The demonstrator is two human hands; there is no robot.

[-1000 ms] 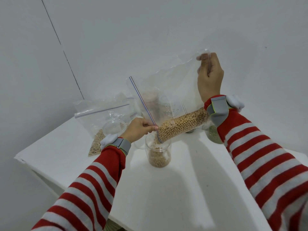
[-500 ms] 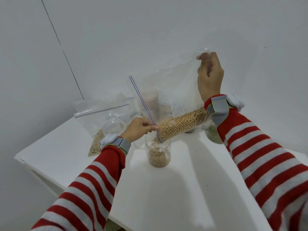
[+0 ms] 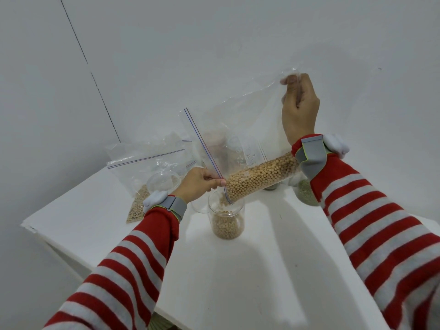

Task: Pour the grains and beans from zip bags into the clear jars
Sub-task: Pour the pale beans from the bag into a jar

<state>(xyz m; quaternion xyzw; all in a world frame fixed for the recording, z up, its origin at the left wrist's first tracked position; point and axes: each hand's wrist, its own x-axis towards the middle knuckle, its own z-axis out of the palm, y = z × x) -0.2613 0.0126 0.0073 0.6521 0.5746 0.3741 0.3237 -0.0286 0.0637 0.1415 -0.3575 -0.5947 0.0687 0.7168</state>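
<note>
Head view: the zip bag point(image 3: 238, 139) is thin, limp plastic, likely slick, and it gets its shape only from the two hands pulling it taut. The beans point(image 3: 259, 179) lie as a loose roll along its lower fold. They probably give it a fair, shifting weight that will slide toward whichever end sits lower. The sensible holds are the two it has now: the stiffer zip strip at the mouth, and the far bottom corner.

The left hand point(image 3: 197, 184) has its fingers curled, with thumb and fingertips pinching the zip edge at the mouth's low corner. The jar point(image 3: 226, 217) stands directly below those fingers on the table point(image 3: 238, 282). It is partly filled, and beans are dropping into it.

The right hand point(image 3: 300, 108) is raised high, its fingers folded together and pinching the bag's upper corner. The roll of beans hangs well below those fingers, slanting down toward the left fingertips.

Beyond the left fingers lies another bag point(image 3: 142, 163) with grain in it.
</note>
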